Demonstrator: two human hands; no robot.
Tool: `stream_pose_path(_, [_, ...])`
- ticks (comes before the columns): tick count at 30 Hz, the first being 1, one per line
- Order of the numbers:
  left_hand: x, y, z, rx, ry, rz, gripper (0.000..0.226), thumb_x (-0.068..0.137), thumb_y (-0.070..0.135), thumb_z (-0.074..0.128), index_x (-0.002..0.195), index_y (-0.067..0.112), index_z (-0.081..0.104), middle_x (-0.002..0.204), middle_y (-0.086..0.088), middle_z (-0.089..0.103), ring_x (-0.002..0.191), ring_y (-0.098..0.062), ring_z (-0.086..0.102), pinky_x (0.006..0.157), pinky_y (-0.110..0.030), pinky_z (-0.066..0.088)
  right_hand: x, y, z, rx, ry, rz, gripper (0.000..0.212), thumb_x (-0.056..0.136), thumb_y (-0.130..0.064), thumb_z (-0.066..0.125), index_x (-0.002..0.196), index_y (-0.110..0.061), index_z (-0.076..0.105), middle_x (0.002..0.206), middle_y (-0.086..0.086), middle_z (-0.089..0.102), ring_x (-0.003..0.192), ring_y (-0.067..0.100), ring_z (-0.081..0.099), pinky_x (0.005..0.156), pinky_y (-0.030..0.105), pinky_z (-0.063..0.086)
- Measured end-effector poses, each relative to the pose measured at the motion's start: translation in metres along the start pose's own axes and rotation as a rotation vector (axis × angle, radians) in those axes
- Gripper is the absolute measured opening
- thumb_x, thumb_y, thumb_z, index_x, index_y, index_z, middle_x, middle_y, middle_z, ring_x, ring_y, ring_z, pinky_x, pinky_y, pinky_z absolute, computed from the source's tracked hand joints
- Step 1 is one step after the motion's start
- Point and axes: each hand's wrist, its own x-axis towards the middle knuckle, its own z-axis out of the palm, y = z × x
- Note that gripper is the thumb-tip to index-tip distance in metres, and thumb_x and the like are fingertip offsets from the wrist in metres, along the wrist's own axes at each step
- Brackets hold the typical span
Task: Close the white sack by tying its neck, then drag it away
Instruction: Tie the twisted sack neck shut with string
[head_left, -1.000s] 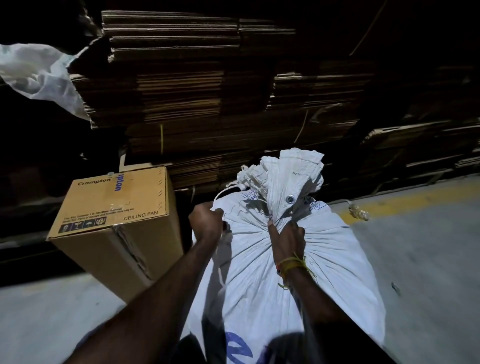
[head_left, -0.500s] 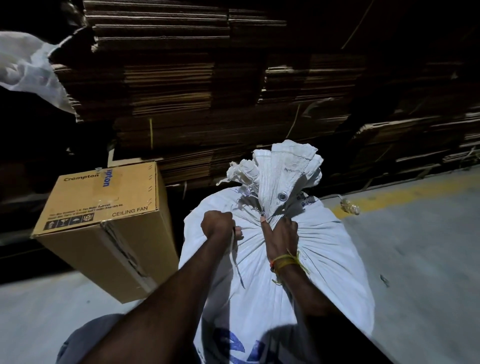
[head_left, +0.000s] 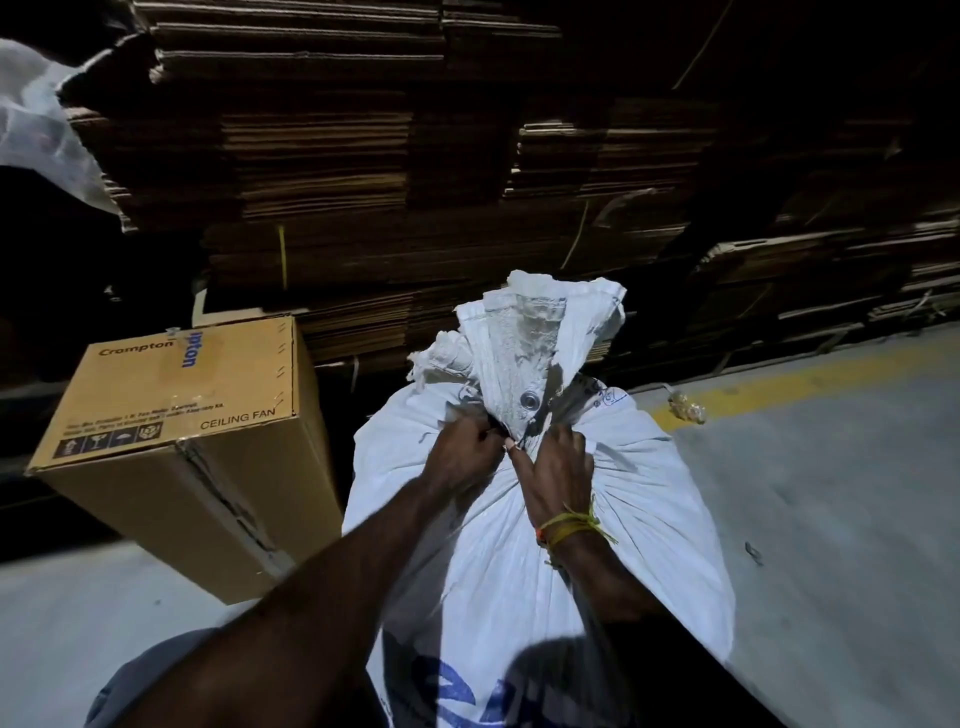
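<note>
White sack (head_left: 649, 525) stands upright on the concrete floor (head_left: 831, 519), centre of the head view, body full and rounded. Neck (head_left: 524, 384) gathered into a bunch at the top; loose mouth fabric flares above the gather, frayed edge on its left side. Metal eyelet (head_left: 530, 400) visible in the neck fabric just above the hands. Blue print on the sack's near face, partly cut off by the frame bottom.

Left hand (head_left: 460, 454): fingers curled, pinching at the left side of the neck base. Right hand (head_left: 556, 467): fingers curled round the right side of the neck base, thumb pointing in toward the left hand. The two grips nearly touch at the gather. Can't tell whether a cord is in either grip; too dark and small at the pinch point. Yellow thread band (head_left: 571, 527) on the right wrist.

Left of the sack, close beside it: brown carton (head_left: 182, 441), tilted, printed "Crompton" and "CEILING FAN", tape seam down its near corner. Behind both: stacks of flattened cardboard (head_left: 415, 182) filling the background, dim. Translucent plastic sheet (head_left: 36, 124) at upper left. Yellow floor line (head_left: 805, 379) runs to the right behind the sack, with a small crumpled scrap (head_left: 687, 408) lying on it.
</note>
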Motion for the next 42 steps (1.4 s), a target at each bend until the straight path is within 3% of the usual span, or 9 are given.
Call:
stream_pose_path(3, [0.001, 0.008, -0.011, -0.264, -0.119, -0.085, 0.031, 0.087, 0.009, 0.051, 0.056, 0.011, 0.053, 0.048, -0.011, 0.048, 0.038, -0.021, 0.043, 0.045, -0.03, 0.037, 0.002, -0.001, -0.002, -0.153, 0.037, -0.027, 0.047, 0.073, -0.045, 0.072, 0.092, -0.003, 0.063, 0.099, 0.016, 0.059, 0.099, 0.036, 0.054, 0.083, 0.048, 0.045])
stream_pose_path(9, [-0.003, 0.015, -0.01, -0.506, -0.193, -0.162, 0.038, 0.085, -0.002, 0.048, 0.049, 0.009, 0.042, 0.037, -0.007, 0.032, 0.027, -0.015, 0.028, 0.035, -0.017, 0.026, 0.013, 0.003, -0.005, -0.252, 0.075, -0.07, 0.051, 0.067, -0.049, 0.07, 0.103, -0.013, 0.068, 0.12, 0.014, 0.059, 0.128, 0.037, 0.042, 0.113, 0.051, 0.003])
stream_pose_path(13, [-0.003, 0.017, -0.017, -0.415, -0.354, -0.136, 0.023, 0.085, 0.009, 0.054, 0.063, 0.003, 0.058, 0.053, -0.015, 0.047, 0.042, -0.024, 0.046, 0.042, -0.028, 0.046, 0.017, 0.007, -0.005, -0.247, -0.078, -0.084, 0.048, 0.077, -0.042, 0.064, 0.109, -0.007, 0.064, 0.106, 0.019, 0.061, 0.099, 0.038, 0.059, 0.098, 0.049, 0.036])
stream_pose_path(17, [0.0, 0.026, -0.033, -0.359, -0.564, -0.277, 0.043, 0.087, 0.05, 0.061, 0.085, 0.007, 0.067, 0.071, -0.009, 0.056, 0.061, -0.022, 0.057, 0.06, -0.037, 0.058, 0.02, 0.003, -0.013, -0.205, -0.23, -0.021, 0.051, 0.084, -0.037, 0.056, 0.13, -0.017, 0.05, 0.124, 0.012, 0.051, 0.114, 0.034, 0.049, 0.09, 0.044, 0.038])
stream_pose_path(20, [-0.004, 0.033, -0.018, -0.269, -0.417, -0.268, 0.078, 0.066, 0.084, 0.063, 0.067, 0.006, 0.062, 0.054, -0.007, 0.055, 0.054, -0.024, 0.06, 0.061, -0.037, 0.059, 0.024, -0.001, -0.019, -0.101, -0.283, 0.037, 0.046, 0.083, -0.025, 0.055, 0.128, -0.016, 0.048, 0.127, 0.007, 0.046, 0.12, 0.03, 0.043, 0.095, 0.042, 0.033])
stream_pose_path(23, [-0.007, 0.033, 0.018, -0.355, -0.029, -0.329, 0.106, 0.043, 0.098, 0.06, 0.105, 0.013, 0.07, 0.095, -0.005, 0.076, 0.09, -0.025, 0.072, 0.086, -0.034, 0.057, 0.029, 0.002, -0.02, 0.061, -0.316, 0.164, 0.047, 0.082, -0.023, 0.055, 0.127, -0.013, 0.044, 0.128, 0.008, 0.048, 0.121, 0.031, 0.044, 0.099, 0.041, 0.032])
stream_pose_path(26, [-0.008, 0.037, 0.033, -0.437, 0.083, -0.405, 0.112, 0.039, 0.1, 0.057, 0.124, 0.027, 0.064, 0.115, 0.007, 0.072, 0.105, -0.019, 0.068, 0.096, -0.038, 0.053, 0.033, 0.005, -0.028, 0.034, -0.34, 0.059, 0.051, 0.076, -0.024, 0.057, 0.125, -0.014, 0.049, 0.123, 0.012, 0.053, 0.116, 0.036, 0.05, 0.094, 0.044, 0.042])
stream_pose_path(34, [-0.017, 0.034, 0.026, -0.544, -0.088, -0.285, 0.071, 0.073, 0.065, 0.073, 0.097, -0.002, 0.068, 0.048, -0.006, 0.056, 0.037, -0.005, 0.053, 0.047, -0.026, 0.05, 0.039, 0.01, -0.044, 0.11, -0.304, -0.055, 0.02, 0.07, -0.016, 0.065, 0.066, -0.011, 0.046, 0.087, 0.021, 0.058, 0.086, 0.039, 0.06, 0.062, 0.031, 0.04])
stream_pose_path(42, [-0.007, 0.026, 0.03, -0.238, -0.102, -0.261, 0.053, 0.073, 0.061, 0.073, 0.074, 0.009, 0.068, 0.062, -0.003, 0.067, 0.055, -0.019, 0.064, 0.058, -0.041, 0.057, 0.033, 0.018, -0.036, 0.163, -0.329, 0.032, 0.022, 0.066, -0.015, 0.069, 0.062, -0.008, 0.049, 0.071, 0.021, 0.057, 0.072, 0.034, 0.06, 0.055, 0.03, 0.036])
